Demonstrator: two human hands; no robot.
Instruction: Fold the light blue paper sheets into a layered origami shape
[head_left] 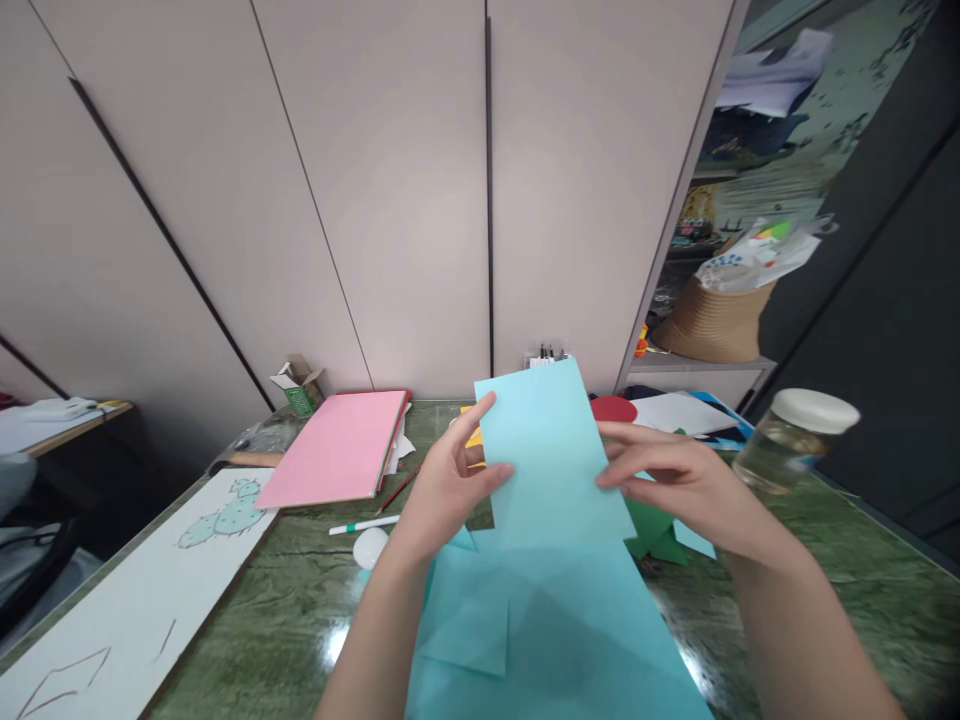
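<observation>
Our green marbled table (277, 600) carries everything around the work, its near edge out of view. Along its left edge lies a white drawing board (150, 600), and a large turquoise sheet (592, 650) spreads towards us at the middle, probably as a stock of paper within reach. A pink pad (337, 440) lies towards the far left corner, overlapping the board. Over the large sheet's far end we hold a smaller turquoise sheet (544, 430) raised, likely to keep its face in plain sight. Our left hand (450, 490) has its left edge in a narrow grip, thumb in front and fingers spread along the side, which should steady the thin paper. Our right hand (667, 475) lightly pinches the opposite edge, apparently stopping it from flopping. A lidded jar (787, 450) stands by the right edge, away from the paper; a marker (360, 526) and a pencil (397, 490) lie left of our hands.
</observation>
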